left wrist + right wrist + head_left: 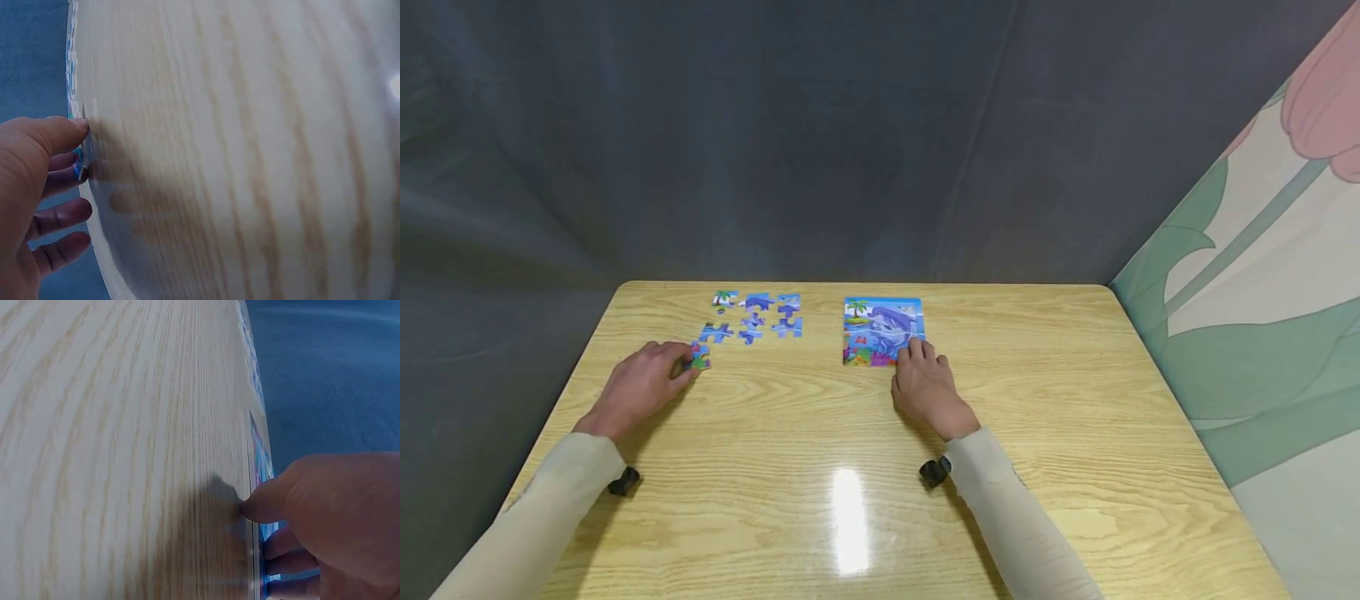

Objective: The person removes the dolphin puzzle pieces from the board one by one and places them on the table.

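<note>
My left hand [636, 387] pinches a jigsaw piece [702, 357] with green and red colouring between thumb and fingers. In the left wrist view that piece [79, 169] appears edge-on behind the thumb, low over the wood; the last two fingers stick out loosely. Beyond it lie several loose jigsaw pieces [751, 319] with blue sea, palm and dolphin parts. To the right, a square puzzle board [872, 321] with a dolphin picture lies flat. My right hand [927, 385] grips its near right corner, thumb at the near edge and fingertips over the picture, hiding that corner.
The wooden table [790, 442] carries all of this, its far edge against a dark curtain [850, 142]. A flower-patterned panel [1262, 333] stands along the right side. A small black device [935, 472] sits under the right wrist, another black device [624, 481] under the left.
</note>
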A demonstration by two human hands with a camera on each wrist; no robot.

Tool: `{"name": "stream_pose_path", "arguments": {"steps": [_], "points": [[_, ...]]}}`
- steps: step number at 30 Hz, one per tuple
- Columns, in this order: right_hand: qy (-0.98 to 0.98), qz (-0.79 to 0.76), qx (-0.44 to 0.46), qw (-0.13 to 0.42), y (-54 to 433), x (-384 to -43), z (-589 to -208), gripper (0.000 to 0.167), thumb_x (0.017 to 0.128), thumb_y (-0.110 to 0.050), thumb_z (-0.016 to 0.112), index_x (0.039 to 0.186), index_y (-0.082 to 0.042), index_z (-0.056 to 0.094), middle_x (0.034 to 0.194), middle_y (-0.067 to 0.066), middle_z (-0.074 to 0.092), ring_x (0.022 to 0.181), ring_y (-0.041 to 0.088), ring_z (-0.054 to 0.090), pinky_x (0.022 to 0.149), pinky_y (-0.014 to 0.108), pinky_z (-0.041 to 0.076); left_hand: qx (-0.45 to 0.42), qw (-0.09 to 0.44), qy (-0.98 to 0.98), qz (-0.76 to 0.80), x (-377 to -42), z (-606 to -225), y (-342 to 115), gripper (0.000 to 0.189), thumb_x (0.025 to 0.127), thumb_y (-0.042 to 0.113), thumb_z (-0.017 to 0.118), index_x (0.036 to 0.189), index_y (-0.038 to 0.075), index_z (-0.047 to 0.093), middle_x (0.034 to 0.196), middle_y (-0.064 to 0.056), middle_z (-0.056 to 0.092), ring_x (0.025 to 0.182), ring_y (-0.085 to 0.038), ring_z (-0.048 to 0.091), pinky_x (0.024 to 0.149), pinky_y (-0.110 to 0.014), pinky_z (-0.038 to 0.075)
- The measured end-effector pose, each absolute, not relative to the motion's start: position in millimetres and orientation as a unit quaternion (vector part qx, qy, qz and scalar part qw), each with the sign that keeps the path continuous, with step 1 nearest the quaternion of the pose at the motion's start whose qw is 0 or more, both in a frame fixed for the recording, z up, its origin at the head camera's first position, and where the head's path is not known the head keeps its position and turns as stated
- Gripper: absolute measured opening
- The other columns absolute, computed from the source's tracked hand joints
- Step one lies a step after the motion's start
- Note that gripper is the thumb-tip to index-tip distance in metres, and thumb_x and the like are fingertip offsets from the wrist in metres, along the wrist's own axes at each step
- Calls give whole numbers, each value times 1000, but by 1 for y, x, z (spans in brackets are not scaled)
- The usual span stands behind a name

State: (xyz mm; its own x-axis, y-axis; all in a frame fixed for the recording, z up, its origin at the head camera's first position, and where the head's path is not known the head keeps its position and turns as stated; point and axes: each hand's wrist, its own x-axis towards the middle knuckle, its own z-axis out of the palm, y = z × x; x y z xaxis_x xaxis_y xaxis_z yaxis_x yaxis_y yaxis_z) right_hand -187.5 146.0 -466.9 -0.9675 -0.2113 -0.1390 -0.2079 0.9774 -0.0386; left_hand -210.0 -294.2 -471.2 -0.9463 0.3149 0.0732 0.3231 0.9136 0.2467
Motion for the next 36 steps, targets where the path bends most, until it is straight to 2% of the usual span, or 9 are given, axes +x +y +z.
{"name": "stream_pose_path", "arguments": {"steps": [4, 15, 22, 27, 30, 36], "points": [[992, -8, -105, 75, 146, -187, -466, 29, 113, -23, 43, 123, 2, 54, 127, 19, 47, 135, 39, 49, 101, 53, 50, -169, 16, -977, -128, -210, -471, -293, 32, 101, 24, 74, 126, 3, 71, 140, -21, 70, 107, -38, 67, 88, -59, 57], [992, -7, -102, 75, 146, -188, -467, 31, 113, -25, 43, 126, 1, 54, 129, 19, 46, 139, 39, 48, 102, 52, 50, -173, -3, -975, -143, -211, -473, -292, 35, 105, 24, 69, 133, 3, 67, 147, -21, 61, 134, -46, 60, 106, -66, 51], [992, -6, -105, 71, 145, -186, -463, 30, 113, -25, 43, 124, 1, 54, 127, 18, 47, 137, 39, 48, 101, 52, 50, -185, 21, -968, -169, -211, -460, -274, 33, 104, 24, 71, 131, 4, 66, 138, -19, 63, 123, -40, 66, 96, -62, 57], [993, -6, -100, 69, 145, -185, -462, 29, 112, -24, 44, 123, 1, 54, 126, 18, 47, 137, 39, 49, 100, 52, 50, -193, 13, -965, -179, -215, -450, -251, 42, 105, 27, 69, 141, 6, 62, 140, -18, 63, 114, -37, 69, 91, -60, 58], [992, -8, -100, 71, 145, -185, -462, 30, 112, -24, 44, 123, 1, 55, 126, 18, 47, 137, 39, 49, 100, 52, 50, -203, 6, -962, -185, -218, -446, -235, 44, 105, 29, 69, 143, 8, 60, 144, -16, 62, 116, -36, 68, 92, -59, 58], [991, -18, -111, 79, 148, -185, -464, 29, 113, -25, 45, 126, -1, 56, 128, 17, 48, 133, 37, 49, 99, 52, 50, -237, 6, -953, -190, -223, -440, -205, 45, 103, 27, 72, 143, 7, 61, 147, -15, 62, 133, -40, 62, 102, -61, 55]]}}
